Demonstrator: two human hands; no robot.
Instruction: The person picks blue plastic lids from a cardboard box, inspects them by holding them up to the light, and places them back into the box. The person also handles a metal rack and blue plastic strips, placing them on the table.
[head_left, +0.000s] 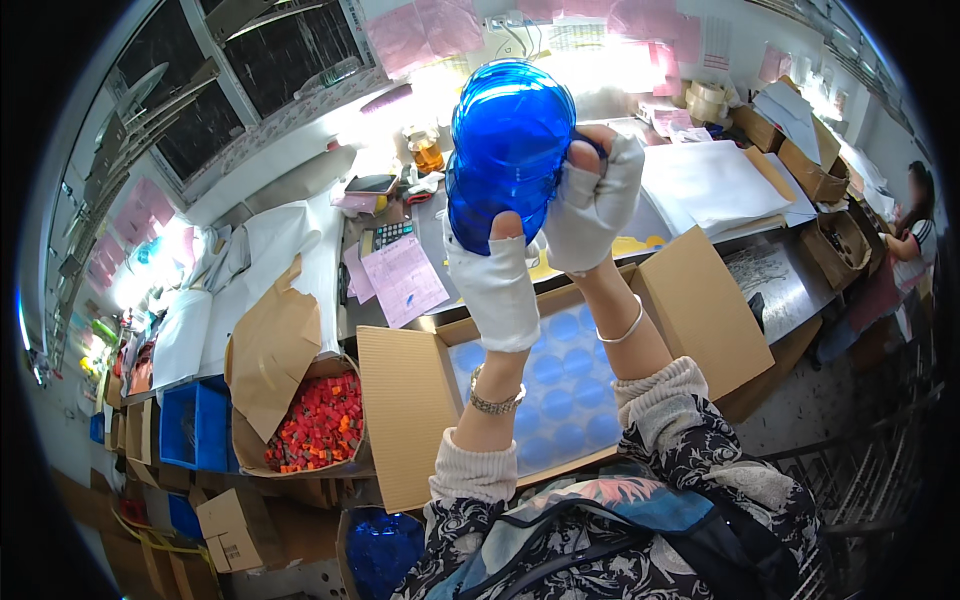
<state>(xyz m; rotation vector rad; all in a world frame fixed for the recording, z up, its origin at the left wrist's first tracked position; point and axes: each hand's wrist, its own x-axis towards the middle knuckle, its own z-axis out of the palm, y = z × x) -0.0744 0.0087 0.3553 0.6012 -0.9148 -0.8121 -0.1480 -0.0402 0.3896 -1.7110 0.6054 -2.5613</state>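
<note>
Both my hands, in white fingerless gloves, hold up a shiny translucent blue plastic container (510, 142) with a ribbed, rounded body. My left hand (491, 289) supports its lower end, thumb on the near side. At its right side, the bent fingers of my right hand (596, 195) close around a dark blue projecting part, perhaps a handle. Below my forearms is an open cardboard box (409, 420). Rows of round blue items (559, 401) show inside it, seemingly under a clear sheet.
A carton of small red and orange parts (319, 424) and a blue bin (195, 424) stand at left. On the bench lie pink papers (405, 281), a calculator (394, 234), a phone (371, 184) and white sheets (712, 187). Another person (904, 247) is at far right.
</note>
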